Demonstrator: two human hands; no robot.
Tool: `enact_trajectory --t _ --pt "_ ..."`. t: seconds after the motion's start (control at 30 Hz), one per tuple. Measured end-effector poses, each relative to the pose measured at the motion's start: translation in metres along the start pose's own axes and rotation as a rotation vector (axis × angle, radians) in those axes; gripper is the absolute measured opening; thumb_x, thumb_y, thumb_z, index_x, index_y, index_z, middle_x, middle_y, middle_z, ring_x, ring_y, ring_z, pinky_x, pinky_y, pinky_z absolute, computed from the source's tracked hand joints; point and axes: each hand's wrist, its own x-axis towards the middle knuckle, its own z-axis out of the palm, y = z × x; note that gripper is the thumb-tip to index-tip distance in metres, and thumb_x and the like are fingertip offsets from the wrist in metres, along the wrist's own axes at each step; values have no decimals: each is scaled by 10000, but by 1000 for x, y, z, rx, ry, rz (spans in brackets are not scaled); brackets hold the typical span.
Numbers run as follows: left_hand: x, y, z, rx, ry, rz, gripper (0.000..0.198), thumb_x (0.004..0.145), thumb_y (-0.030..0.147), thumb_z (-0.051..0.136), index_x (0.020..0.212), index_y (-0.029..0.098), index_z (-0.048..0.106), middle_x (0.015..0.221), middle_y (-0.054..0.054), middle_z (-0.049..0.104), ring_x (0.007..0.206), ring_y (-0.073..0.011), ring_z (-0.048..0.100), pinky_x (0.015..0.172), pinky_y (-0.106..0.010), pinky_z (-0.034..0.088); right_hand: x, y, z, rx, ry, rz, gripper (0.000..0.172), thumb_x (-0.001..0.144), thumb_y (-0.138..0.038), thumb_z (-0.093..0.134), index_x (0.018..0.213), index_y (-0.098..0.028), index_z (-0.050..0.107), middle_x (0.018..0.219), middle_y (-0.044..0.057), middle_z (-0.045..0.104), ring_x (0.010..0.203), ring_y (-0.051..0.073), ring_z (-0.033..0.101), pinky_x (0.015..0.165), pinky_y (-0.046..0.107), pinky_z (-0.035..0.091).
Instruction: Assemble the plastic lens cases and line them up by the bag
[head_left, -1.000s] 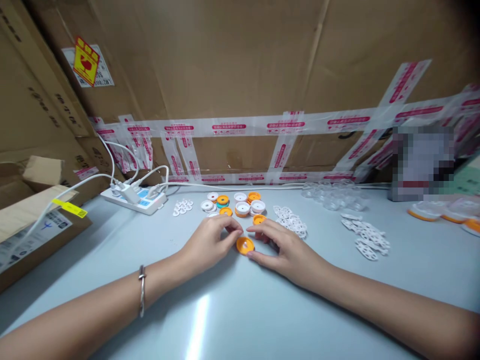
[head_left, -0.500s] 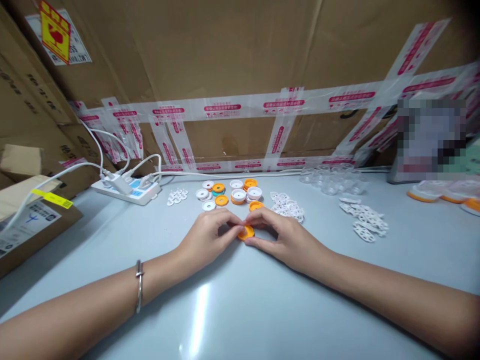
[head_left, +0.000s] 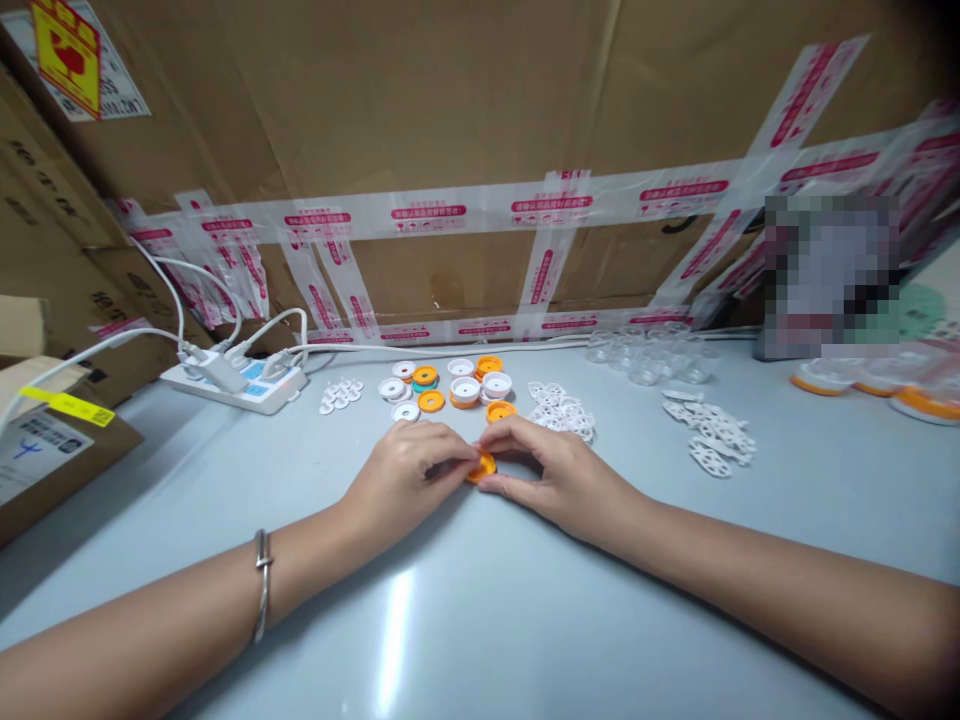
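An orange round plastic disc with a raised rim [head_left: 484, 467] is held between both hands just above or on the table; I cannot tell which. My left hand [head_left: 409, 465] is closed, its thumb and fingertips pinching at the disc's left side. My right hand [head_left: 555, 470] curves round the right side, thumb at the near edge and fingers at the far edge. The fingertips partly cover the disc. Just beyond the hands lie several similar discs: an orange disc [head_left: 431, 401], a white disc [head_left: 496, 384] and others, some stacked.
Small white pieces [head_left: 342, 395] lie left of the discs. White openwork parts [head_left: 562, 412] and more cut-out plates [head_left: 712, 432] lie to the right, clear plastic domes [head_left: 646, 360] behind. A power strip [head_left: 255, 390] with cables stands left, and a large taped carton [head_left: 450, 110] walls the back.
The view has shifted slightly, so everything sits a little further left. My left fingertips have drawn closer together at the disc; both hands still hold it.
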Motion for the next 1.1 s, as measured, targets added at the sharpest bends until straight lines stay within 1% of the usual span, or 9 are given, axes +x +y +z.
enact_trajectory --t 0.13,0.23,0.33,0.4,0.5,0.6,0.73,0.8,1.1 --pt "-1 -1 -4 -4 22 2 118 815 152 576 825 184 689 803 -21 716 732 -145 641 696 -265 465 0 -1 -1 -31 10 -11 195 767 -141 630 937 -179 543 961 52 679 919 166 644 827 312 503" --pt "-1 -2 -8 8 -21 -6 103 808 178 589 840 182 687 795 -19 716 712 -145 644 670 -256 476 0 0 -1 -77 34 -18 181 763 -144 632 928 -185 572 921 31 683 875 166 646 793 304 503" --pt "-1 -5 -8 11 -52 41 92 792 173 613 845 171 688 793 -23 719 698 -147 648 662 -250 486 0 1 -2 -94 50 -7 166 759 -153 640 914 -187 591 894 20 683 838 160 646 761 287 502" --pt "-1 -7 -6 25 -35 75 95 798 182 614 854 173 689 799 -24 723 699 -147 653 668 -250 492 0 2 -2 -99 61 -2 158 754 -151 647 902 -183 601 884 20 680 825 156 642 750 276 502" --pt "-2 -9 -4 58 -8 88 110 822 216 593 860 176 688 775 -14 724 668 -139 653 636 -243 493 0 3 -3 -121 85 -11 125 741 -142 660 856 -174 619 853 24 675 796 156 634 730 268 500" --pt "-2 -11 -3 106 22 127 125 837 236 582 866 172 686 745 -2 726 631 -136 654 610 -246 485 0 4 -4 -128 80 -41 77 752 -128 648 813 -173 640 819 24 677 767 155 628 698 258 494" --pt "-2 -13 -2 125 28 189 135 861 232 557 879 170 676 784 4 735 662 -135 674 645 -258 481 0 6 -5 -122 85 -69 87 773 -127 626 838 -177 654 809 20 683 748 147 629 651 237 483" --pt "-3 -13 -2 123 28 209 146 873 230 539 883 169 672 802 4 736 682 -133 681 648 -258 481 0 7 -5 -120 91 -81 90 778 -131 622 848 -175 656 814 21 685 750 145 631 650 236 484" --pt "-3 -14 -1 151 54 253 163 885 225 522 886 162 673 846 -14 738 714 -138 688 658 -269 485 -1 9 -3 -123 110 -171 127 794 -123 601 889 -183 661 872 35 701 810 147 640 735 255 504"
